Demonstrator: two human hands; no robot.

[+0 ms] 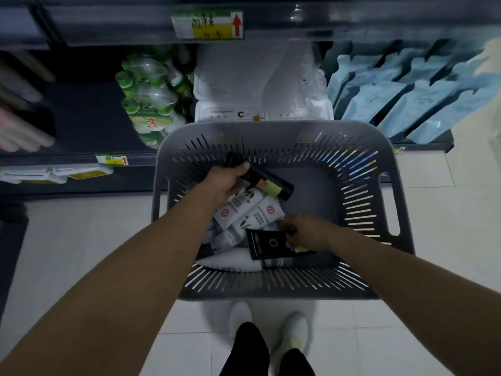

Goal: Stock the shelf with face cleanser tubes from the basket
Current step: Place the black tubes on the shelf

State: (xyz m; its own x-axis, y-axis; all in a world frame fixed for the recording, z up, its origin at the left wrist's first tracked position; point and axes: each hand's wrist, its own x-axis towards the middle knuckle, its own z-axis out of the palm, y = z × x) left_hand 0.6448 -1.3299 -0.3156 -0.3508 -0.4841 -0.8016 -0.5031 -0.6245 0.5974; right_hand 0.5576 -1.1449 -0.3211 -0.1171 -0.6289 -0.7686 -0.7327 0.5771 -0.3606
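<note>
A grey slotted basket stands on the floor in front of the shelf. Inside lie several cleanser tubes, white ones with green leaf print and black ones. My left hand is closed around a long black tube with a pink and green band, at the basket's upper left. My right hand grips the edge of a second black tube lying low in the basket.
The dark shelf carries green bottle packs, white packages and pale blue pouches. A bare dark stretch of shelf lies left of the green packs. Price labels hang on the shelf edges. My feet stand on white floor tiles.
</note>
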